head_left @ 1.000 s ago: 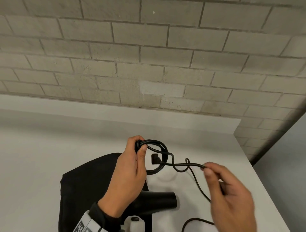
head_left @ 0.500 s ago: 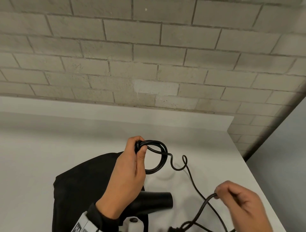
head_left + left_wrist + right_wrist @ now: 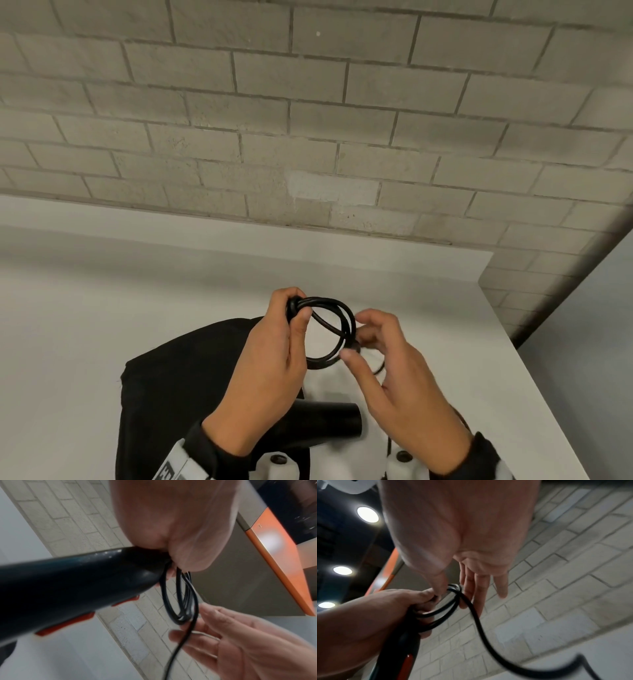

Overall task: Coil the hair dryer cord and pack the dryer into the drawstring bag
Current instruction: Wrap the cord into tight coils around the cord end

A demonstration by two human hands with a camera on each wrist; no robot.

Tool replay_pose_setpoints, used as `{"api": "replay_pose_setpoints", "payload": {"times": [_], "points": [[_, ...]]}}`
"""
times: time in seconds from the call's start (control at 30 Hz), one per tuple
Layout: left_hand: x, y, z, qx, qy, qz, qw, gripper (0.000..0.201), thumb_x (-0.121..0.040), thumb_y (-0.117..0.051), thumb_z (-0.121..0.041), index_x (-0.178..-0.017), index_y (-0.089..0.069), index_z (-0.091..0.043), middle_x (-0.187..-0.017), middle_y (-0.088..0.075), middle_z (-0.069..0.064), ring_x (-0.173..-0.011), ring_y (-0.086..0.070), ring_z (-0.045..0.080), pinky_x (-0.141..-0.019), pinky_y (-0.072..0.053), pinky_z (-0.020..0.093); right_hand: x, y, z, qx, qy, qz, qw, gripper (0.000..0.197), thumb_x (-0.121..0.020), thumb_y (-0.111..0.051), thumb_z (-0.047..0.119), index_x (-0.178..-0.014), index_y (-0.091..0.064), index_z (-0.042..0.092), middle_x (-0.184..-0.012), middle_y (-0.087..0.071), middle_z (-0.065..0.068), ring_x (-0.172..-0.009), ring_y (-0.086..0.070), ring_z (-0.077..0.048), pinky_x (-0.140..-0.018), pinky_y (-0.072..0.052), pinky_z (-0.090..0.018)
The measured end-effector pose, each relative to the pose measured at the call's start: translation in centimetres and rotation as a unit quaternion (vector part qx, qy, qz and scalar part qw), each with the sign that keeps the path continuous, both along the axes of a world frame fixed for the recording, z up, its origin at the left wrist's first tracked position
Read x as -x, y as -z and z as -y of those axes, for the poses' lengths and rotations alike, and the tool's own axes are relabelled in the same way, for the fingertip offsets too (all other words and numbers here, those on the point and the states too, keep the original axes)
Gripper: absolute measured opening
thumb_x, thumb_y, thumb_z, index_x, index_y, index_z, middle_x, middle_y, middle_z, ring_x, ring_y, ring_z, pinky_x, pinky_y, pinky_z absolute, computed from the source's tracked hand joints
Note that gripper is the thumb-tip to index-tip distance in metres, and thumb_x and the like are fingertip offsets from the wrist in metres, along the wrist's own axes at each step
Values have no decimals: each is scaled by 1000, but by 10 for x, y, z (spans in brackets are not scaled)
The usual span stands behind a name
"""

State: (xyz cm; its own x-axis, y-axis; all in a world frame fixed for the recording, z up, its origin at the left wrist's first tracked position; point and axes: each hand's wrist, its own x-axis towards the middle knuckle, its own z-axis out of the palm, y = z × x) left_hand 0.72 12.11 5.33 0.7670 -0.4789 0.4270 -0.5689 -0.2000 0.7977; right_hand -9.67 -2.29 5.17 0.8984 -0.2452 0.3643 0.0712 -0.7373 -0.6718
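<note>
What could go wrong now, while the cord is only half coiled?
1. The left hand pinches all loops of the cord at one spot, together with the dryer; if that pinch loosens, the coil may spring open.
2. The right hand guides the cord with almost straight fingers, so the next loop may slip away.
3. The loose tail could kink or catch on the bag.

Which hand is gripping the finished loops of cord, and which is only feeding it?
The left hand grips the coiled cord at its top; the right hand just guides the loose strand with mostly straight fingers.
</note>
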Motion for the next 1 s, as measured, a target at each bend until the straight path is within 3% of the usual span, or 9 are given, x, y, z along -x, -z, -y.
{"api": "replay_pose_setpoints", "payload": {"times": [0.1,0.23,0.5,0.6,0.7,0.77,0.83,0.9,1.0], "points": [[1,-1,0,-6,-11,-7,1000,22,-93,-31,-51,-106,-43,-37,-66,-55,-1,-56,-50,17,-52,-42,33,-3,-9,-4,66,21,102,992,11,-97,-50,34,-107,-49,36,-94,-53,19,-87,-56,2,-74,-43,-9],[1,-2,2,-17,3,-7,1000,28,-93,-30,-51,-110,-43,-32,-59,-47,-5,-48,-41,8,-48,-35,24,-5,-17,-1,133,12,165,977,14,-94,-59,21,-106,-65,17,-87,-51,6,-70,-53,-5,-62,-44,-16],[-1,-7,-8,-100,67,0,993,23,-92,-38,-50,-111,-34,-38,-62,-50,-9,-53,-49,3,-50,-37,17,-14,-43,11,66,-61,157,984,10,-91,-63,18,-98,-70,17,-86,-58,6,-64,-47,-3,-62,-35,-9],[-2,-6,-8,-112,69,3,991,26,-91,-37,-53,-113,-32,-40,-77,-61,-9,-60,-55,0,-53,-40,16,-21,-46,9,80,-75,109,988,13,-98,-52,32,-99,-62,24,-88,-56,20,-60,-46,-7,-59,-35,-13],[-1,-6,-7,-107,69,0,992,24,-96,-45,-41,-114,-30,-40,-85,-63,-14,-64,-58,-10,-55,-40,9,-27,-42,5,64,-82,53,993,17,-100,-40,39,-96,-51,26,-72,-52,28,-53,-45,-10,-54,-32,-16],[1,-5,-8,-93,73,-1,993,29,-98,-49,-34,-114,-27,-44,-80,-62,-17,-65,-59,-7,-56,-40,9,-29,-39,2,26,-90,53,994,17,-101,-39,37,-90,-46,26,-67,-54,22,-55,-51,-9,-53,-36,-18],[4,-4,-9,-65,78,-2,995,37,-96,-53,-32,-113,-25,-47,-80,-64,-16,-64,-59,2,-56,-42,12,-32,-35,-2,-11,-79,74,994,21,-99,-40,41,-86,-48,26,-65,-55,11,-57,-53,-15,-53,-44,-33],[7,-3,-10,-24,80,-17,996,41,-93,-59,-31,-113,-26,-46,-83,-65,-12,-57,-59,6,-56,-43,12,-34,-30,-7,-32,-50,113,992,24,-96,-42,43,-82,-50,25,-61,-52,10,-53,-50,-17,-52,-45,-42],[10,0,-12,32,81,-52,995,39,-85,-63,-46,-108,-33,-51,-76,-69,-2,-57,-63,13,-60,-53,25,-38,-23,-13,-54,-15,166,985,25,-95,-46,42,-79,-52,23,-60,-51,14,-51,-51,-14,-48,-45,-35]]}}
